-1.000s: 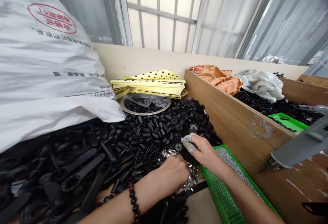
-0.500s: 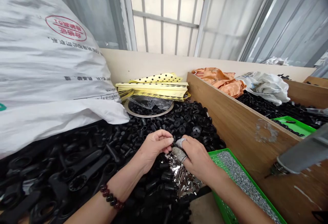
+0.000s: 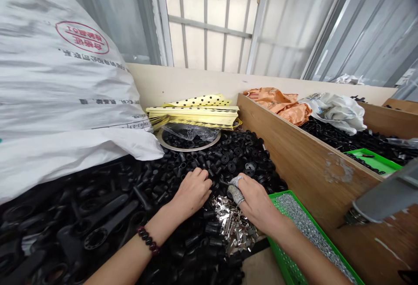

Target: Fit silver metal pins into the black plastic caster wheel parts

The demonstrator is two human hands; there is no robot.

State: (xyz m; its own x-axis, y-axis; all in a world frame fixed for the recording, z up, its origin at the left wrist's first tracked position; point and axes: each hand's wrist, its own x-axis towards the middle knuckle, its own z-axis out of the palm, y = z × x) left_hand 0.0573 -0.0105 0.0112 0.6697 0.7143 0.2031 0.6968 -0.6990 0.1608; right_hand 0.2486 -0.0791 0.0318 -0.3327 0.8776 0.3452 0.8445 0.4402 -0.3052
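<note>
Hands (image 3: pixel 192 193), two, on black parts (image 3: pixel 235 154), beside perhaps metal clips (image 3: pixel 233 228)

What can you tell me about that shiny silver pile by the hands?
The pile of small metal pieces is bright silver, and the pieces look like thin, bent strips, though each is hard to make out. They lie loose in a jumbled heap, pointing in many directions, on top of black plastic parts. The right hand is at the pile's upper edge, and a green tray sits just to its right.
</note>
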